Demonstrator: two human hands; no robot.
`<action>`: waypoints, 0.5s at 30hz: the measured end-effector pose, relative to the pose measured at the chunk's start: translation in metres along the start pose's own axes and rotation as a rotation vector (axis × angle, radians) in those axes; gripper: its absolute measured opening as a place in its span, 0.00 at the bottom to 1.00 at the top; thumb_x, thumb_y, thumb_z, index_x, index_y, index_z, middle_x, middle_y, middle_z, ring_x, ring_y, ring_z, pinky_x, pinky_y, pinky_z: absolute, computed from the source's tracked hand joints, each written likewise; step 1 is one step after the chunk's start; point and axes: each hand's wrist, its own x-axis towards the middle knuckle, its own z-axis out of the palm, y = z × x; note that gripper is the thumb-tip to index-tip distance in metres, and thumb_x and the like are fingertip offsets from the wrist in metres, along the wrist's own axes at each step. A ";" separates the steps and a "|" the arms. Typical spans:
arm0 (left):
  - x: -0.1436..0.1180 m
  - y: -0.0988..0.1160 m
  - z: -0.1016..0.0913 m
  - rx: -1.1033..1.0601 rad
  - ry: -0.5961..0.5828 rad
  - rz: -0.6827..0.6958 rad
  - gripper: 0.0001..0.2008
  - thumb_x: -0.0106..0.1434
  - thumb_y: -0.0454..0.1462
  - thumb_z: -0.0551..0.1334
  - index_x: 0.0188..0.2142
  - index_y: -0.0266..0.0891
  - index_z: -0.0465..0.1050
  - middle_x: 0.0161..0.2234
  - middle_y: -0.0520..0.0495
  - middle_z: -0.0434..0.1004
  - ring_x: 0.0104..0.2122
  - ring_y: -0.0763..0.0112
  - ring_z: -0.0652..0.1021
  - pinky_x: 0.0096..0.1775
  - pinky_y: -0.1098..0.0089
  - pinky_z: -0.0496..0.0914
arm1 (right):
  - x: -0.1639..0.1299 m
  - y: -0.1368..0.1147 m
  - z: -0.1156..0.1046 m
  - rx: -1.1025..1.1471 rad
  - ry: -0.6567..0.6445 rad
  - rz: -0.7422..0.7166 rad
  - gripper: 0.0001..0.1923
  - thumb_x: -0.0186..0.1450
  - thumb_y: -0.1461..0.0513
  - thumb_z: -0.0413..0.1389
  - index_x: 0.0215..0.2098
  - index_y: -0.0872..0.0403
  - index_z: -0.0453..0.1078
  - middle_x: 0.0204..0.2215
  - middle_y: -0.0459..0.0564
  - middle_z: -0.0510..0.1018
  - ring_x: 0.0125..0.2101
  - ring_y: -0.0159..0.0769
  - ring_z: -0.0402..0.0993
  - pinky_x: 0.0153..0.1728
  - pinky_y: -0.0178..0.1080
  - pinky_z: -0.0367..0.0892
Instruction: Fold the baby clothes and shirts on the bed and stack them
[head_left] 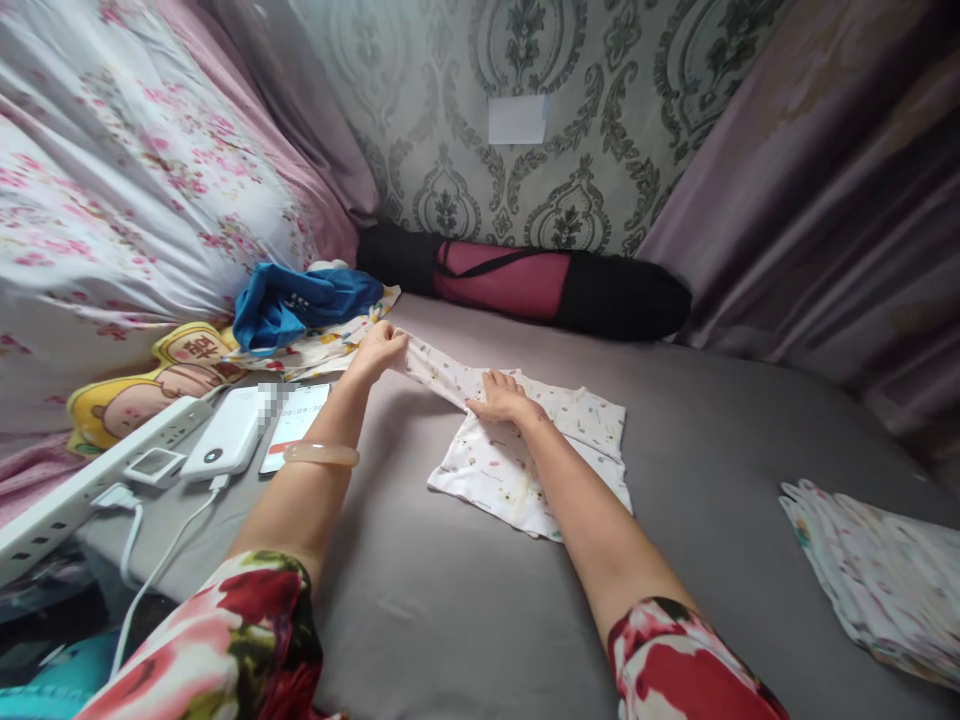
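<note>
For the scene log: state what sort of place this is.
Most likely a bedroom, on a bed: a grey sheet underfoot, a floral quilt heaped beside it, patterned wallpaper behind, and curtains enclosing the side.

A small white garment [517,465] printed with tiny coloured specks lies mostly flat on the grey bed sheet [465,600]. Its 1 sleeve [439,375] is pulled out taut toward the left, lifted slightly off the sheet.
</note>
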 end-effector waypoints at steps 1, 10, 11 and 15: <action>-0.002 0.008 -0.002 -0.016 0.014 0.043 0.05 0.55 0.39 0.57 0.28 0.40 0.63 0.23 0.52 0.63 0.25 0.70 0.67 0.27 0.72 0.60 | 0.001 -0.001 -0.003 -0.009 -0.011 0.006 0.43 0.65 0.46 0.50 0.70 0.59 0.46 0.71 0.60 0.44 0.68 0.52 0.40 0.65 0.49 0.43; -0.048 0.090 -0.006 -0.094 -0.067 0.265 0.08 0.59 0.40 0.57 0.31 0.38 0.69 0.25 0.50 0.71 0.28 0.69 0.72 0.30 0.72 0.62 | 0.005 -0.014 -0.026 -0.038 -0.055 0.092 0.46 0.55 0.47 0.61 0.68 0.48 0.54 0.68 0.59 0.51 0.66 0.59 0.45 0.61 0.54 0.48; -0.053 0.097 -0.004 -0.101 -0.085 0.275 0.08 0.60 0.40 0.57 0.30 0.37 0.70 0.25 0.50 0.72 0.28 0.69 0.72 0.30 0.72 0.63 | 0.006 -0.014 -0.027 0.005 -0.034 0.098 0.45 0.54 0.49 0.62 0.66 0.48 0.57 0.67 0.59 0.53 0.66 0.59 0.46 0.61 0.55 0.48; -0.065 0.114 0.017 -0.082 -0.105 0.275 0.07 0.60 0.37 0.58 0.30 0.37 0.72 0.27 0.48 0.74 0.30 0.67 0.74 0.31 0.71 0.64 | -0.002 -0.005 -0.025 0.318 0.128 0.087 0.33 0.54 0.60 0.61 0.59 0.54 0.67 0.63 0.59 0.63 0.63 0.55 0.55 0.62 0.51 0.52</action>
